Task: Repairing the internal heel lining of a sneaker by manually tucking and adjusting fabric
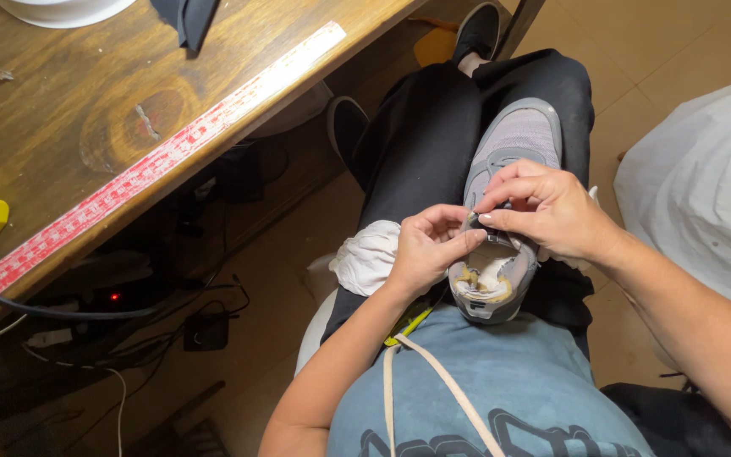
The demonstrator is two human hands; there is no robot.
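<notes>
Resting on my lap, heel toward me and toe pointing to twelve o'clock, lies a grey sneaker [509, 169] on my black trousers. My left hand [427, 248] steadies it from nine o'clock, fingers curled against the collar, while my right hand [547, 207] comes in from three o'clock, fingers pinched on a small dark thing I cannot make out, right at the shoe's opening. A white cloth [367, 258] bunches just beside my left wrist. At ten o'clock stands the wooden table [86, 110], a red-and-white ruler [162, 161] along its edge.
</notes>
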